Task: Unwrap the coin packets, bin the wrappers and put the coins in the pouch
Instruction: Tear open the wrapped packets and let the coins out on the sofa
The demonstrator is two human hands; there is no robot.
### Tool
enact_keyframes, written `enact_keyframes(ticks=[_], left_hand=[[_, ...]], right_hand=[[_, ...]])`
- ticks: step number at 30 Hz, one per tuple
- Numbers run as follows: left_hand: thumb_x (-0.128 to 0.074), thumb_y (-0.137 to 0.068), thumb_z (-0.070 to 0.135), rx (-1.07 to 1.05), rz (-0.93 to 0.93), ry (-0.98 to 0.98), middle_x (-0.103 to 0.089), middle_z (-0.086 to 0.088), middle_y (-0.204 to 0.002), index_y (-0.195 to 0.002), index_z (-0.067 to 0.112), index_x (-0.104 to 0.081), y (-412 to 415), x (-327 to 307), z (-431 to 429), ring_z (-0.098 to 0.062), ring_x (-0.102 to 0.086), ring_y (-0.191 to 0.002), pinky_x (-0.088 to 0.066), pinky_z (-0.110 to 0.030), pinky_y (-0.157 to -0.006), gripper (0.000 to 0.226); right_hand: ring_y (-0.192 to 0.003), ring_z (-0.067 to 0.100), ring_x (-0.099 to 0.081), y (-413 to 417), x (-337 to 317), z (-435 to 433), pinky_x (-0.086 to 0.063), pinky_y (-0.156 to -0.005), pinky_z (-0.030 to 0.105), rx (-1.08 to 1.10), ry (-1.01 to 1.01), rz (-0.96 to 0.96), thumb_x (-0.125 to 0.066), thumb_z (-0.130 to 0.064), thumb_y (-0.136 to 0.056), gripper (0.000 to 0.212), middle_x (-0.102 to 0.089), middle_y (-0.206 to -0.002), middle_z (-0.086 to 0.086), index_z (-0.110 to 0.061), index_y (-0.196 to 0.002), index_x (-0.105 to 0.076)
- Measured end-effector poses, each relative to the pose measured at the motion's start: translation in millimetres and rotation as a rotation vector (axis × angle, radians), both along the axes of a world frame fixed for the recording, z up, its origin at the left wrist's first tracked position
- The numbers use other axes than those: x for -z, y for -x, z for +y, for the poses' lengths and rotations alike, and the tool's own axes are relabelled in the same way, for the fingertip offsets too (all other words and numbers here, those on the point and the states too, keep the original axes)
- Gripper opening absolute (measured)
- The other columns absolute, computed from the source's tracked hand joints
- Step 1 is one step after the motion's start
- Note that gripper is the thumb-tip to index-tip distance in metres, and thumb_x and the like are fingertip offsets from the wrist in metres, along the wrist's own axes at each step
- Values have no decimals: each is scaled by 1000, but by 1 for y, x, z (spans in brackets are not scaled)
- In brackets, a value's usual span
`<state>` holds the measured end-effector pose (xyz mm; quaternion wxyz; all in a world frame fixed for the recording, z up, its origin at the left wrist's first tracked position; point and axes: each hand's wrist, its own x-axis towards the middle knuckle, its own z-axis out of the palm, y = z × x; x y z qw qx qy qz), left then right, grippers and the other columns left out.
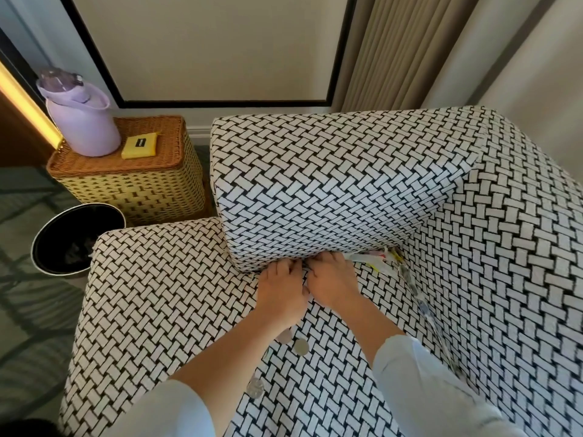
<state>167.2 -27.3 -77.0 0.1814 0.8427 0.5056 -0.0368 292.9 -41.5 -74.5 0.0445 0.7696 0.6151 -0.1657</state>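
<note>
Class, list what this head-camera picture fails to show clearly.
Head view:
- What the left hand and right hand hold: fingertips hidden at the armrest edge.
- What lies in the bin: dark, blurred.
- Label on the pouch: too small.
- One coin: partly under the left forearm.

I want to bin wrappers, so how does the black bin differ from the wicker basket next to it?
The black bin is round and open-topped; the wicker basket is boxy with a closed lid. The bin is dark with something crumpled inside; the basket is woven yellow and brown, carrying a purple bottle and the yellow pouch. Both stand on the floor by the sofa.
</note>
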Motion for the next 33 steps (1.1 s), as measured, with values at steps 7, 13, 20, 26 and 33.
enact_keyframes(ticks=[7,13,20,26,33], left_hand=[[-38,-97,34,-20,-42,42,-33,-4,-144,-141,21,-35,-3,1,-1,-26,-29,-135,-20,-39,-114,46],[-42,-96,24,-9,-140,145,-38,-2,-147,-142,20,-33,4,-1,3,-23,-30,-137,-20,-39,-117,47],[-53,-92,11,-40,-415,101,-48,4,-139,-138,20,-45,20,1,-5,-13,-41,-130,-28,-31,-114,48],[-52,-89,0,18,-496,-29,-58,8,-129,-127,21,-61,33,-7,-17,-8,-49,-122,-33,-26,-112,45],[-53,-93,7,144,-460,-44,-68,13,-112,-109,28,-72,40,-15,-30,-5,-56,-108,-44,-24,-97,33]], right_hand=[[-123,22,-37,-2,2,-4,-29,-101,39,38,-18,82,-31,-30,-96,40,-54,-133,-3,-27,-128,-55],[-125,21,-37,-3,2,-3,-29,-105,39,102,-29,187,-35,-25,-94,40,-56,-135,-6,-29,-128,-57],[-131,17,-37,0,3,-20,-26,-108,37,109,-169,324,-41,-13,-91,49,-53,-138,-13,-35,-131,-57],[-130,9,-39,4,1,-35,-20,-110,35,135,-255,387,-44,-6,-92,50,-56,-133,-16,-36,-127,-62],[-124,15,-40,14,-2,-55,-27,-110,31,28,-282,364,-50,-7,-94,42,-56,-128,-14,-32,-124,-66]])
